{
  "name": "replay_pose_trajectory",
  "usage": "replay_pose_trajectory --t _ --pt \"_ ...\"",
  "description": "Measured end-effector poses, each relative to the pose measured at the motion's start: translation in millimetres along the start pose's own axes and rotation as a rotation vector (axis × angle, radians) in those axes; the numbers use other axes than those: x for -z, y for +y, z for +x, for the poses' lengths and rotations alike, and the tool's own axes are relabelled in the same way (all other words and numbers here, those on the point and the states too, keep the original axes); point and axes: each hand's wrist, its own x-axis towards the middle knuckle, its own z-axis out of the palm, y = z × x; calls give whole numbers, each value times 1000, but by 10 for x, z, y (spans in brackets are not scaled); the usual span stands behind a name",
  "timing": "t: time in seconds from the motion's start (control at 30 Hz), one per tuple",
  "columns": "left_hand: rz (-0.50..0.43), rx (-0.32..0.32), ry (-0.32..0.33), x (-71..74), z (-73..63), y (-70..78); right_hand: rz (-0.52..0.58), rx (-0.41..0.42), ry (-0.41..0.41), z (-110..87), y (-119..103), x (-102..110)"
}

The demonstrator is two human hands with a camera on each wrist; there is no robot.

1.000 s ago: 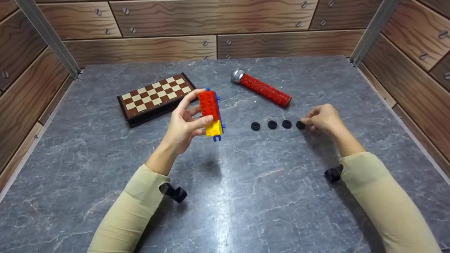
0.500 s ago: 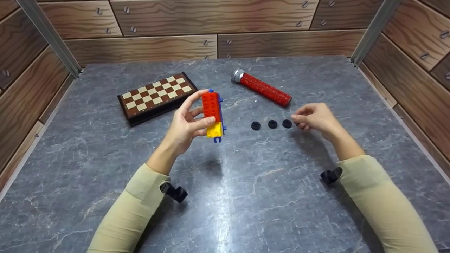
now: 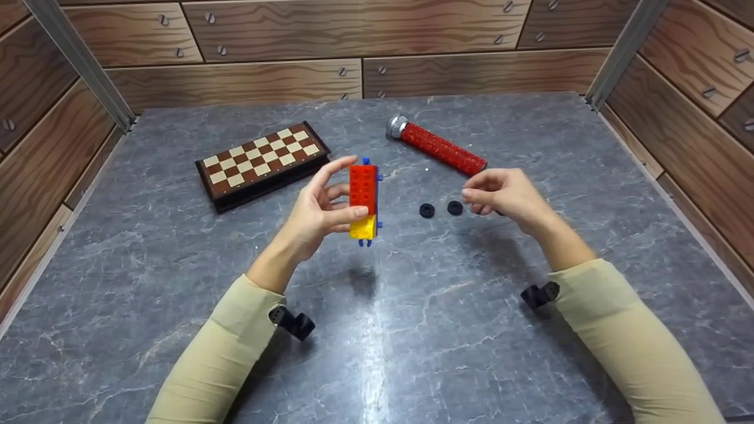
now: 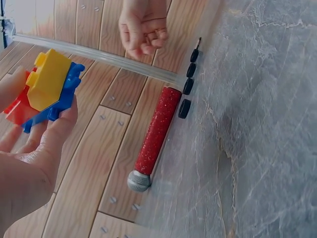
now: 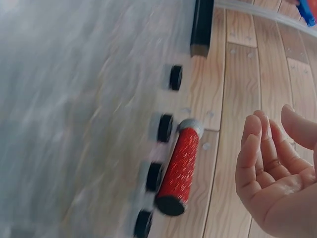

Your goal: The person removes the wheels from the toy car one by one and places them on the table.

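Observation:
My left hand [image 3: 311,217] holds up a toy block wagon [image 3: 363,191] over the table, thumb across its front. The wagon has red and yellow bricks on a blue base with small side stubs and a hooked end; in the left wrist view its yellow brick [image 4: 49,79] faces the camera. Several small black toy wheels [image 3: 455,208] stand in a row on the table to its right. Over the right part of that row hovers my right hand [image 3: 503,193], hiding some wheels in the head view. In the right wrist view its fingers [image 5: 267,146] are loosely bent around nothing.
Behind the wheels lies a red glittery microphone [image 3: 442,148] with a silver head. A folded checkered chessboard box [image 3: 262,158] sits at the back left, behind my left hand. Wood-patterned walls [image 3: 283,32] enclose the grey marbled table [image 3: 412,330].
My right hand has moved left along the row, from the rightmost wheel. My left hand has shifted slightly right and turned the wagon a little. The wheels stay in place.

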Motion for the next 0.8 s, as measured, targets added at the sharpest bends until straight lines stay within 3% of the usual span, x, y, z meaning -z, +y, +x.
replay_pose_trajectory --t 0.27,0.4,0.8 --pt "71 51 -42 -16 -1 -47 184 252 22 -30 -180 -265" --pt "99 80 -76 -22 -8 -57 208 352 -12 -44 -284 -399" --pt "168 152 -217 -21 -38 -59 176 503 -240 -53 -427 -650"
